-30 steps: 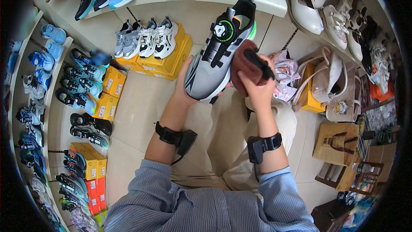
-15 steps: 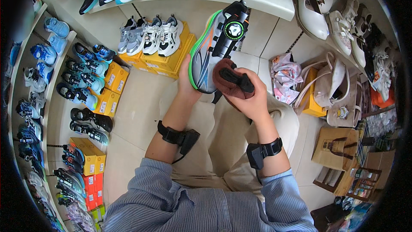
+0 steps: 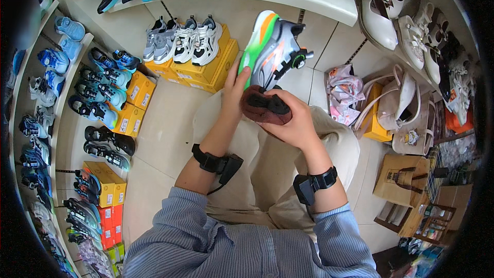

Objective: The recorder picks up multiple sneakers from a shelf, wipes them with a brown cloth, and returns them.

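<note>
My left hand (image 3: 234, 88) is closed around the heel end of a grey sneaker (image 3: 268, 54) with a green, white and orange sole and a black dial closure. The shoe is tilted, toe pointing away from me, with its sole edge turned to the left. In my right hand (image 3: 296, 121) is a brown plush polishing pad (image 3: 256, 115) with a black middle part, and my fingers are wrapped round it. The pad sits against or just in front of the heel; whether it touches cannot be made out. It hides the heel and part of my left hand.
Grey and white sneakers (image 3: 194, 41) stand on yellow shoeboxes (image 3: 226, 62) ahead. Shelves of blue sneakers (image 3: 54, 62) line the left, with more boxes beside them. A white shelf (image 3: 309, 0) curves above. To the right are pale shoes (image 3: 380, 18), bags (image 3: 399, 103) and a wooden stool (image 3: 404, 216).
The sneaker has rolled in my left hand, so its sole edge shows more and its dial has swung right. My right hand has brought the pad left and slightly down.
</note>
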`<state>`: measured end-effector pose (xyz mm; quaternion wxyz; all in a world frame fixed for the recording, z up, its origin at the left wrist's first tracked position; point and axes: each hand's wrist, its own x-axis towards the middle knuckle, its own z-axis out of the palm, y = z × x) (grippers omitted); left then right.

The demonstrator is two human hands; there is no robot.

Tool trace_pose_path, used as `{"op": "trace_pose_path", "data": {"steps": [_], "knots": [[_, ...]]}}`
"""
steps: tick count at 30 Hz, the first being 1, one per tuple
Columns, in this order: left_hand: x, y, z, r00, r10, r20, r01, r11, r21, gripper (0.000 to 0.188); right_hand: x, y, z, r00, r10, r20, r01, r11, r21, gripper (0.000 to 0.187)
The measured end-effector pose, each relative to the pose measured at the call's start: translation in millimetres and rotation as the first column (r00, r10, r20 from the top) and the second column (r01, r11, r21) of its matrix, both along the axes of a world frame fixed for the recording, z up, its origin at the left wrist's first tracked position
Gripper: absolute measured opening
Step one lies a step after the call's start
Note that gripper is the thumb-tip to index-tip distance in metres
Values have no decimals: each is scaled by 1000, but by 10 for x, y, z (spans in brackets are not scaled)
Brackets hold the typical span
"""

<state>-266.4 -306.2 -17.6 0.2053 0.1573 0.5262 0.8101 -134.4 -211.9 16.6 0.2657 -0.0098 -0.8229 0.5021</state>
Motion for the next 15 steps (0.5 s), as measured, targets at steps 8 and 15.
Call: {"op": "trace_pose_path", "data": {"steps": [8, 15], "knots": [[-39, 14, -113, 935, 46, -353, -107, 982, -154, 42, -27, 76, 11, 985, -134, 110, 165, 918, -360, 44], [138, -32, 70, 652, -121, -748, -181, 934, -309, 47, -19, 495, -68, 851, -506, 144, 509, 721, -471, 62]]}}
